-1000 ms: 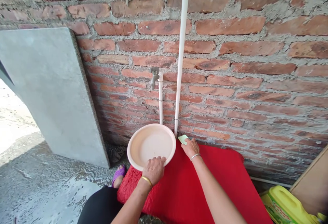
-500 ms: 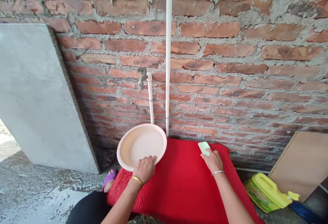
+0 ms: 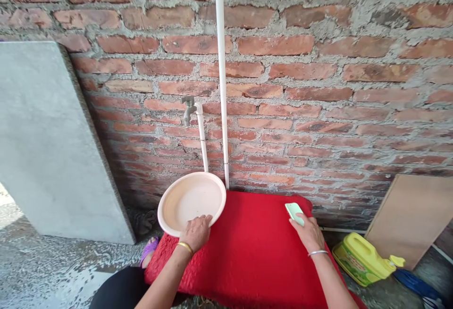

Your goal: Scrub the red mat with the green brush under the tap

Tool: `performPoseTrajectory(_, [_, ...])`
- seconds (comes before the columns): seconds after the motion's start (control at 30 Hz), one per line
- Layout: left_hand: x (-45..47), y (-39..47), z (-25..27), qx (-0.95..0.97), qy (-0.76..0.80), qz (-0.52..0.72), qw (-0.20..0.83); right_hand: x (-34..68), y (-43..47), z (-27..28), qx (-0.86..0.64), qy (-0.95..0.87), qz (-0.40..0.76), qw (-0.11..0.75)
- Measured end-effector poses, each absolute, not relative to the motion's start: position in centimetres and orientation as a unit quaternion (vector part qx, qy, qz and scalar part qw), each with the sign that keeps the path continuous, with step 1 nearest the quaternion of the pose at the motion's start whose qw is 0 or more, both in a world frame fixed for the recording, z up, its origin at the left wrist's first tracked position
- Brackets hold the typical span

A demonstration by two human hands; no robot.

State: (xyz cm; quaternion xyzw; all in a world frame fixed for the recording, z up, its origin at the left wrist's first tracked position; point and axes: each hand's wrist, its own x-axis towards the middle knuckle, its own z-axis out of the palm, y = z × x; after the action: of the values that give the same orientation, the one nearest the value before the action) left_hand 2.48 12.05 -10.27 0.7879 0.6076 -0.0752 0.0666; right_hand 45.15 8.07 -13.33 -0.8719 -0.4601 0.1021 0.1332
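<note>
A pale pink plastic basin (image 3: 191, 200) sits at the left end of a red cloth (image 3: 262, 252) spread over a bench-like surface. My left hand (image 3: 196, 233), with a gold bracelet at its wrist, is closed on the basin's near rim; the fingers curl inside and the thumb is hidden. Toward the cloth's right side, my right hand (image 3: 311, 234) grips a pale green phone (image 3: 294, 212) by its near end. A silver bangle circles that wrist. Nothing shows inside the basin.
Behind stands a brick wall with a tap (image 3: 188, 110) and a tall white pipe (image 3: 222, 73). A grey slab (image 3: 53, 139) leans at left above wet floor. At right are a yellow jug (image 3: 364, 259) and a brown board (image 3: 406, 219). A purple slipper (image 3: 148, 250) shows beside the cloth.
My right hand has moved right and slightly toward me with the phone. My left hand keeps its hold on the basin's rim. The whole view has shifted slightly.
</note>
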Motion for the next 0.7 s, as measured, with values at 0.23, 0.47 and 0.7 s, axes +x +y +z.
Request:
performPoseTrajectory(0.23, [2.5, 12.1, -9.9, 0.787, 0.608, -0.081, 0.072, 48.4, 6.5, -13.7, -0.909, -0.384, 0.085, 0.140])
performPoseTrajectory(0.47, [2.4, 12.1, -9.9, 0.781, 0.614, -0.096, 0.064, 43.8, 5.5, -15.8, -0.823, -0.506, 0.104, 0.237])
performPoseTrajectory(0.7, [2.3, 12.4, -10.0, 0.783, 0.611, -0.102, 0.058, 45.7, 3.6, -15.9, -0.862, -0.483, 0.020, 0.155])
